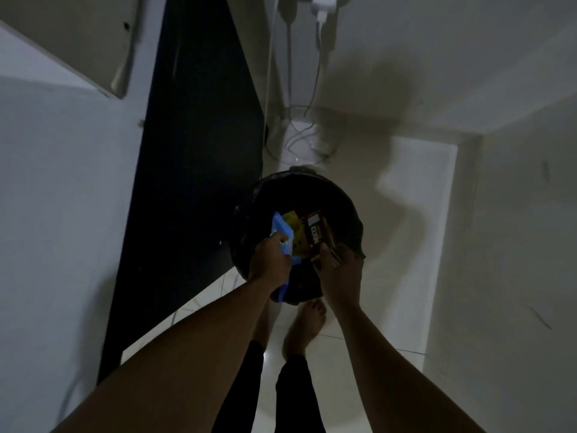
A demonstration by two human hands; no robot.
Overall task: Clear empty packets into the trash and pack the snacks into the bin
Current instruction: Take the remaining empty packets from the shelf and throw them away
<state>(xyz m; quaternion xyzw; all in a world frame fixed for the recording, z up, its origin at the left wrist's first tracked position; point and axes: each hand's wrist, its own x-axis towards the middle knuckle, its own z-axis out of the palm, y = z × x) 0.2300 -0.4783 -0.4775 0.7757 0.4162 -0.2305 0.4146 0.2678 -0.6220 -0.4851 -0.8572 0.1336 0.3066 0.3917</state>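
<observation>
Both forearms (187, 354) are stretched out over the black trash can (348, 203) on the floor. A blue packet (281, 229) and a yellow packet (296, 226) are gripped in the left hand (270, 260). A dark brown packet (317, 234) is pinched by the right hand (342, 271), just above the can's mouth.

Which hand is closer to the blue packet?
Left. The left hand grips the blue packet itself; the right hand is off to its right, holding a dark brown packet over the trash bin.
</observation>
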